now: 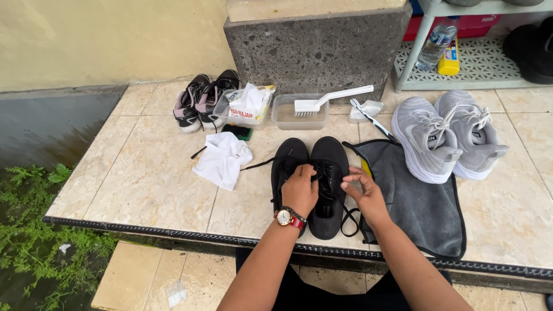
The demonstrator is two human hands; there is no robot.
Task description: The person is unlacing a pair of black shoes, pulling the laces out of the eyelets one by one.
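Left hand [299, 189] presses on the black shoes [314, 173] near the table [144, 184] edge while right hand [364, 193] pinches a lace [348, 222]; a sharp tug risks dragging a shoe off.

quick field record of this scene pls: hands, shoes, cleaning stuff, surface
left hand: left hand, wearing a wristwatch, rests on the laces of the black shoes
right hand: right hand pinches a black lace beside the right-hand black shoe
other shoes: grey sneakers to the right; black and pink sneakers at the back left
cleaning gear: white brush lying across a clear tub; white cloth; grey towel under the right hand
surface: beige tiled ledge
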